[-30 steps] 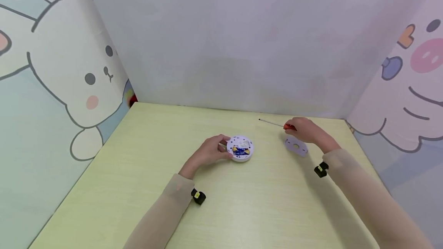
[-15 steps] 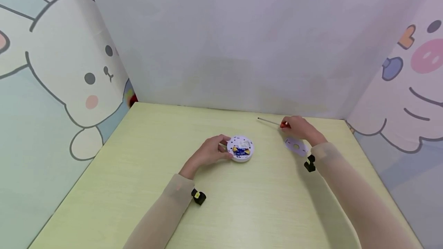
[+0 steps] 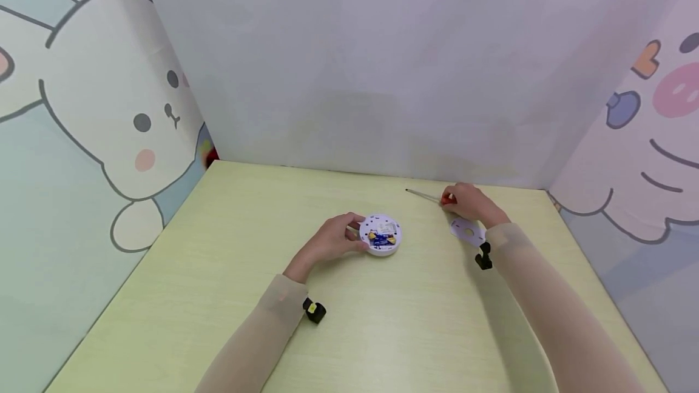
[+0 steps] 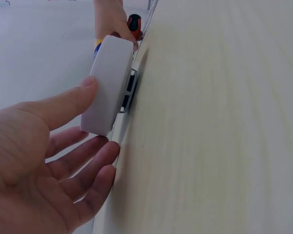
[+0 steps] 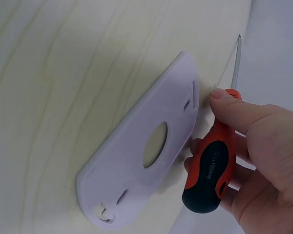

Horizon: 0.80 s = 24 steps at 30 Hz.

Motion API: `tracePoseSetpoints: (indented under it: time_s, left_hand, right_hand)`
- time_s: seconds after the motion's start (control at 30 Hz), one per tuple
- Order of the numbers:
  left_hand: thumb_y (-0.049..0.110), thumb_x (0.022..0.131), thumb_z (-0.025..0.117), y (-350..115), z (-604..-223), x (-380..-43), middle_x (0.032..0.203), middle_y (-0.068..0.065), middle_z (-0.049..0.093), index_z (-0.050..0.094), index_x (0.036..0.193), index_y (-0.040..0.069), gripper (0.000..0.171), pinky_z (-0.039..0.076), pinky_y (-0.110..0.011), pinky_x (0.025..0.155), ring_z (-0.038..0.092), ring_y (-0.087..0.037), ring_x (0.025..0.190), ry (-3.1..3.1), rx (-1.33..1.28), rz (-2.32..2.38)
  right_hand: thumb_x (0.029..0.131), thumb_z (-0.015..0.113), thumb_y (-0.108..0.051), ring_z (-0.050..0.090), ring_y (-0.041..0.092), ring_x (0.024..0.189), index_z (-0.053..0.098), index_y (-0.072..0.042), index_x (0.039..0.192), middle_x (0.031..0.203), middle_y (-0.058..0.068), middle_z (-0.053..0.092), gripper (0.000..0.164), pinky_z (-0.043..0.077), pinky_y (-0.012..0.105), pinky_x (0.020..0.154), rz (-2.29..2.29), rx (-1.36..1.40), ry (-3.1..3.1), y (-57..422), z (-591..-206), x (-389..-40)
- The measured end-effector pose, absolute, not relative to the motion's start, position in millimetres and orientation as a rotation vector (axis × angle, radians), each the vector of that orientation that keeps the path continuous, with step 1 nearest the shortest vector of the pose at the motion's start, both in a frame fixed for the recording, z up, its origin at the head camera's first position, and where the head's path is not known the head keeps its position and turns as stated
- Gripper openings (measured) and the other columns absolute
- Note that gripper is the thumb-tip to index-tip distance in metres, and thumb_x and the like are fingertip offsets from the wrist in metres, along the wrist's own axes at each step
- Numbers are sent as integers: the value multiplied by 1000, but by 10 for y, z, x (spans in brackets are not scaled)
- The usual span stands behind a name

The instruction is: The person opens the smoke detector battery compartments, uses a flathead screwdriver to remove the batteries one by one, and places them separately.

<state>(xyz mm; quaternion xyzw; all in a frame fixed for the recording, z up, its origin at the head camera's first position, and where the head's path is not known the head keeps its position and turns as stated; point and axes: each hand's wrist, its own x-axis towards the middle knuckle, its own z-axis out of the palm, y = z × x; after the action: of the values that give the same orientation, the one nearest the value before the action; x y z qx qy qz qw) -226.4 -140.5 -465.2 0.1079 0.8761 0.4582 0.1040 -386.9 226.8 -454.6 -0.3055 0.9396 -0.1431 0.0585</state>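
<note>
In the head view my left hand (image 3: 332,239) holds a round white smoke alarm (image 3: 380,235) by its left edge, thumb and fingers about the rim. Its upturned face shows blue and yellow parts and a label. From the left wrist view, the thumb lies on the white side wall of the smoke alarm (image 4: 107,87). My right hand (image 3: 471,202) grips a screwdriver (image 5: 212,161) by its red and black handle, the metal shaft pointing away to the left. Just below that hand, a flat white mounting plate (image 5: 136,151) with a round centre hole lies on the table.
The pale wooden table (image 3: 218,259) ends at a light grey back wall (image 3: 349,77). Side walls carry a cartoon rabbit (image 3: 147,132) and a pink-nosed figure (image 3: 671,96). Small black cameras (image 3: 314,310) sit on both wrists.
My right hand has moved a little to the left with the screwdriver, and its forearm has swung left. My left hand and the smoke alarm have stayed in place.
</note>
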Motion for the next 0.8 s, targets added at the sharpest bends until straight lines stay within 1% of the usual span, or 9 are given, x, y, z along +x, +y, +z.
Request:
tracePoseSetpoints:
  time_s: [0.3, 0.43, 0.6, 0.7, 0.8]
  left_hand:
    - [25, 92, 86, -1392, -4640, -2251, 133, -7, 67, 58, 148, 12, 64, 57, -39, 99, 68, -18, 109, 2581, 314, 1348]
    - [25, 92, 86, -1388, -4629, -2246, 134, -8, 67, 58, 148, 12, 64, 57, -40, 99, 68, -20, 110, 2582, 318, 1348]
    - [26, 92, 86, -1387, -4620, -2246, 134, -8, 67, 57, 149, 11, 65, 56, -41, 100, 68, -21, 111, 2585, 316, 1341]
    - [26, 92, 86, -1391, -4627, -2248, 134, -7, 67, 58, 148, 12, 65, 56, -40, 100, 68, -18, 109, 2592, 309, 1334]
    - [27, 92, 87, -1399, -4638, -2251, 133, -6, 68, 58, 148, 13, 65, 57, -40, 99, 67, -17, 108, 2596, 304, 1332]
  right_hand:
    - [99, 74, -9, 59, 26, 88, 75, -2, 111, 96, 10, 68, 14, 52, 50, 82, -422, -928, 2838, 2259, -4566, -3892]
    - [99, 74, -8, 61, 27, 89, 75, -1, 113, 98, 11, 69, 16, 53, 50, 83, -430, -928, 2834, 2284, -4569, -3901]
    - [100, 73, -11, 64, 32, 96, 71, 1, 123, 108, 17, 70, 26, 54, 54, 88, -413, -884, 2831, 2320, -4560, -3900]
    - [100, 72, -11, 65, 37, 103, 68, 4, 129, 114, 21, 69, 33, 54, 57, 92, -410, -868, 2825, 2316, -4523, -3885]
    - [101, 71, -10, 65, 42, 110, 66, 5, 133, 119, 24, 68, 36, 53, 59, 96, -415, -876, 2817, 2293, -4455, -3852]
